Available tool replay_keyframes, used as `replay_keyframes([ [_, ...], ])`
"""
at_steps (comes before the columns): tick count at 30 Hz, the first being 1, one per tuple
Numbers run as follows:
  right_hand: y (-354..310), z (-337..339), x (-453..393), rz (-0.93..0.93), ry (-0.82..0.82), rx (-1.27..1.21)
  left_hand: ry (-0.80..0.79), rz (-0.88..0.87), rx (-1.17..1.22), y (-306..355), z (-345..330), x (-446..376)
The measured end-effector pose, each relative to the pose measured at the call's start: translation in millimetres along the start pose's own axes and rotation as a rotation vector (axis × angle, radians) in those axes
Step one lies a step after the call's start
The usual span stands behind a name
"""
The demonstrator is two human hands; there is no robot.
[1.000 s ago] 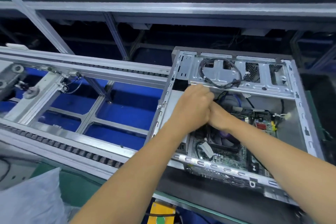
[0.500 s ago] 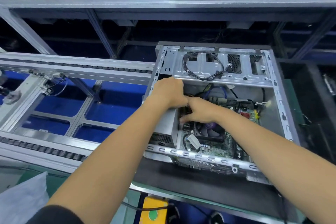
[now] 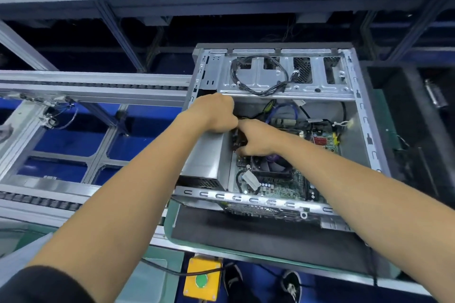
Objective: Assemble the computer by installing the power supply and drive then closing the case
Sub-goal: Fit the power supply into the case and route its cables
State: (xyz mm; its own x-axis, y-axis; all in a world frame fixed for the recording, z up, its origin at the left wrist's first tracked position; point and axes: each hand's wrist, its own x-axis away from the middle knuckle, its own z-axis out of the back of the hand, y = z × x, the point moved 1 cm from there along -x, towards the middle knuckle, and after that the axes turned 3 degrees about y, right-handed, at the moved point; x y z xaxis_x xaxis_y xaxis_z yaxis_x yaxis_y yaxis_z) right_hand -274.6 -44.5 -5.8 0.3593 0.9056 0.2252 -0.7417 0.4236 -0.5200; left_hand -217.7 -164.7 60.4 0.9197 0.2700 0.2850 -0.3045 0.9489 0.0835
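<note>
Seating in the case's (image 3: pixel 364 115) left bay, power supply (image 3: pixel 204 157) now shows more grey flank than a second ago as left hand (image 3: pixel 216 113), fingers curled at its far top edge, and right hand (image 3: pixel 256 140), pinching a connector, have separated; cabling underway.

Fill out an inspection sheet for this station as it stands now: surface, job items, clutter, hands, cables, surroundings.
Surface: black mat under the case, on a green-edged pallet.
Job's things: open computer case lying on its side; grey power supply inside at its left; motherboard with CPU fan; drive cage at the far end.
Clutter: nothing seen.
Hands: left hand curled at the power supply's far end; right hand reaching down beside it; what either holds is hidden.
Cables: black loop on the drive cage; blue cable behind the board.
Surroundings: conveyor rails; yellow button box below.
</note>
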Motion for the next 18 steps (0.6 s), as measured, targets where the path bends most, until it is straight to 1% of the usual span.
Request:
replay_keyframes([
  [3,-4,-2,2,-0.006,-0.083,0.084,0.126,0.04,0.004,3,-4,4],
  [5,-6,-5,2,-0.002,-0.087,0.128,0.225,0.069,0.001,5,-6,10],
  [7,-6,-8,3,0.027,-0.058,0.164,0.29,0.085,0.011,5,-9,15],
  [12,-5,-14,3,0.062,0.002,0.264,0.349,0.101,0.089,6,-19,18],
  [15,-4,-15,2,0.06,0.057,0.249,0.365,0.098,0.148,5,-18,9],
  [18,-3,-15,3,0.057,0.067,0.221,0.411,0.094,0.136,9,-20,7],
])
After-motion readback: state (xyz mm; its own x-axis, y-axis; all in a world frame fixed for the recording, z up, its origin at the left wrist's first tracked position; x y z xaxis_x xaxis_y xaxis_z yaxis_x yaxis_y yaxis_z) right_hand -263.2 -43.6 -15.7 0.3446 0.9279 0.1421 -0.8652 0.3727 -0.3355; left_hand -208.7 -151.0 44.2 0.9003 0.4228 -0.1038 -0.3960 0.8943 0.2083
